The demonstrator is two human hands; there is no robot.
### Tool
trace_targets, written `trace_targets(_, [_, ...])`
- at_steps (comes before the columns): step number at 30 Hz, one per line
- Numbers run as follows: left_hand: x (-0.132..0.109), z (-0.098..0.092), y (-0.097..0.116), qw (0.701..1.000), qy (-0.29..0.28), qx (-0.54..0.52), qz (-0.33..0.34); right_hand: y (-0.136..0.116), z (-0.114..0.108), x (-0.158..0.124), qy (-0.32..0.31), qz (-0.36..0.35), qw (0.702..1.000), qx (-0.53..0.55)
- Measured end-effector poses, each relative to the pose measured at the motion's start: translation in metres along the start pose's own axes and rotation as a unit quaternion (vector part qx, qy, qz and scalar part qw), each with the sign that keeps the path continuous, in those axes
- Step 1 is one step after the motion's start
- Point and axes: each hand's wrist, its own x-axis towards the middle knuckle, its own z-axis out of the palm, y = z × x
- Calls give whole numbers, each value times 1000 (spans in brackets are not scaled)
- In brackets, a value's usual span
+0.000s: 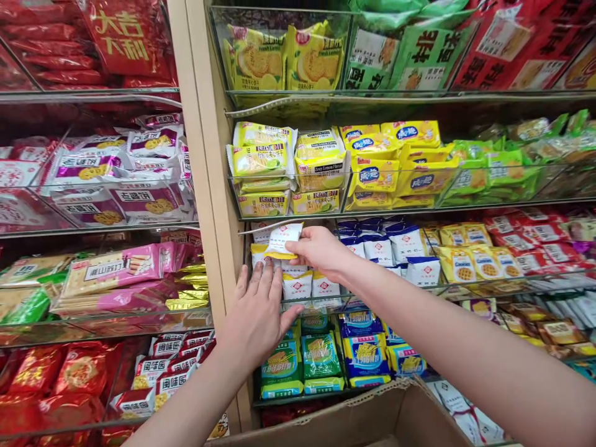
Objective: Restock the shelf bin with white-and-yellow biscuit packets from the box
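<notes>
My right hand (319, 251) pinches a small white and yellow snack packet (283, 241) by its right side, above a shelf compartment. Just below it, my left hand (258, 304) lies flat with its fingers stretched out, at the front of that compartment and against the packets there. More white and yellow packets (298, 287) of the same look are stacked beside my left fingertips. To the right, white and blue packets (378, 249) fill the neighbouring compartment. My left fingers cover part of the left stack.
An opened cardboard box (363, 415) stands below my arms. A wooden upright (205, 155) divides the shelving. Clear dividers and front panels edge the compartments. Yellow lemon biscuit packs (261, 158) sit on the shelf above; green biscuit packs (321, 355) lie below.
</notes>
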Motion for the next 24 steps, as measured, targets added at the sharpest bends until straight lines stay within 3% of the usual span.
trace_targets(9, [-6, 2, 0, 1000, -13, 6, 0, 10, 18, 38, 55, -77, 972, -215])
trace_targets(17, [-6, 5, -1, 1000, -13, 5, 7, 3, 20, 31, 103, -129, 875, -455])
trace_targets(24, [-8, 3, -1, 1000, -26, 4, 16, -1, 31, 33, 103, -145, 820, -544])
